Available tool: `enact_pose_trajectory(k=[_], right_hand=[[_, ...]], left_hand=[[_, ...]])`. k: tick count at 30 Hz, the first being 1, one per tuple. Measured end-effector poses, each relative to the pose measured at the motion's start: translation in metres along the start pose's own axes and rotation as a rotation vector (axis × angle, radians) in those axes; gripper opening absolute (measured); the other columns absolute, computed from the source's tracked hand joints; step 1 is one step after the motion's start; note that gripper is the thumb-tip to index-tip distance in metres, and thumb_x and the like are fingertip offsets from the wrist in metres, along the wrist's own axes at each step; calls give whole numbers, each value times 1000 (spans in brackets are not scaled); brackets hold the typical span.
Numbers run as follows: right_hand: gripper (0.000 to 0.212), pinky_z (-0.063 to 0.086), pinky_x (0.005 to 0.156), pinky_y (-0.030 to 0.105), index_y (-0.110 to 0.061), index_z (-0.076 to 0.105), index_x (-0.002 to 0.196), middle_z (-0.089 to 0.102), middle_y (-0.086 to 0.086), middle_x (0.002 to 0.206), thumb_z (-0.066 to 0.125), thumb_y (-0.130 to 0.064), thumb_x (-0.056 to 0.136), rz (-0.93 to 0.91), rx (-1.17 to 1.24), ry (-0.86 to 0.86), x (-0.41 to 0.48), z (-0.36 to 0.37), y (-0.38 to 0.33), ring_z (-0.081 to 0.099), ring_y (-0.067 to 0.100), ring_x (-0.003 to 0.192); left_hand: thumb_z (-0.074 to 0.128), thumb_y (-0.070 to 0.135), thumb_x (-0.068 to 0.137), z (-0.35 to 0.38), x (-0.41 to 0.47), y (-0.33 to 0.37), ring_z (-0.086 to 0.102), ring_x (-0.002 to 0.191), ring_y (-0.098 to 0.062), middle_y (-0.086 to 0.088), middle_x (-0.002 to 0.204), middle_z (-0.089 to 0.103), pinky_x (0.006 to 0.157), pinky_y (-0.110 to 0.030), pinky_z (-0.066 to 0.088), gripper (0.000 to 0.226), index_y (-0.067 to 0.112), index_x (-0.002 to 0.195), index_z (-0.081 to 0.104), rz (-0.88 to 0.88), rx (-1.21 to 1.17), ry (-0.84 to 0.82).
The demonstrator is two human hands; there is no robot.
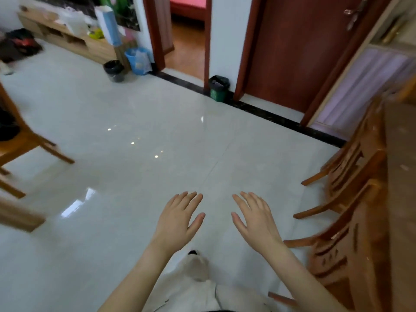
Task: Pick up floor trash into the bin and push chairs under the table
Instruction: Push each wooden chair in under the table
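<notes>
My left hand [180, 216] and my right hand [254, 216] are held out flat over the white tiled floor, palms down, fingers spread, holding nothing. Along the right edge stands the wooden table [400, 176] with wooden chairs [351, 199] set against its side, their legs sticking out over the floor. Another wooden chair [20, 143] stands apart at the left edge. A green bin with a black liner [218, 88] sits against the far wall between two doorways. No trash shows on the floor near my hands.
A black bin [114, 70] and a blue bin [136, 60] stand by a low wooden cabinet [67, 39] at the far left. A dark bag [19, 45] lies further left. A brown door [299, 48] is shut at the back right.
</notes>
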State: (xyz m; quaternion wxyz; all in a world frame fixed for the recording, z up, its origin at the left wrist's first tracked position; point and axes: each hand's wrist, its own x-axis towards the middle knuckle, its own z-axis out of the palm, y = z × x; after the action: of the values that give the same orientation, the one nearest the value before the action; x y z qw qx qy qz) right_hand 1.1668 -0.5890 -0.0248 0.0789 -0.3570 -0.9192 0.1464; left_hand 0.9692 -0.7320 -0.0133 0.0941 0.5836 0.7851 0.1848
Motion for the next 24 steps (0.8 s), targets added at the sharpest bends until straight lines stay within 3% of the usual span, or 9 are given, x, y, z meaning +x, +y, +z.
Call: enact_pose_trajectory(k=[5, 9, 16, 24], right_hand=[[53, 35, 111, 44, -19, 51, 139, 53, 5, 142, 33, -46, 98, 105, 19, 107, 87, -26, 17, 45, 25, 134], [50, 40, 108, 48, -16, 55, 136, 56, 6, 138, 37, -43, 99, 209, 33, 178, 136, -37, 59, 49, 26, 130], [49, 45, 102, 53, -14, 58, 132, 61, 9, 133, 38, -42, 96, 346, -22, 159, 223, -57, 183, 55, 32, 124], [54, 33, 113, 51, -19, 51, 140, 53, 5, 142, 30, -46, 99, 393, -81, 148, 349, -143, 340, 44, 28, 135]], left_hand=[[31, 48, 98, -41, 129, -21, 44, 131, -23, 1, 137, 55, 111, -33, 26, 54, 17, 137, 52, 155, 17, -1], [29, 49, 98, -32, 225, -19, 43, 131, -23, 0, 138, 55, 111, -35, 28, 55, 17, 138, 51, 234, 2, -55], [27, 51, 97, 36, 392, 31, 41, 134, -21, 2, 141, 52, 113, -38, 29, 57, 20, 140, 48, 377, 9, -183], [28, 50, 98, 44, 603, 119, 43, 133, -21, 1, 140, 53, 112, -38, 30, 56, 19, 140, 49, 402, -19, -109]])
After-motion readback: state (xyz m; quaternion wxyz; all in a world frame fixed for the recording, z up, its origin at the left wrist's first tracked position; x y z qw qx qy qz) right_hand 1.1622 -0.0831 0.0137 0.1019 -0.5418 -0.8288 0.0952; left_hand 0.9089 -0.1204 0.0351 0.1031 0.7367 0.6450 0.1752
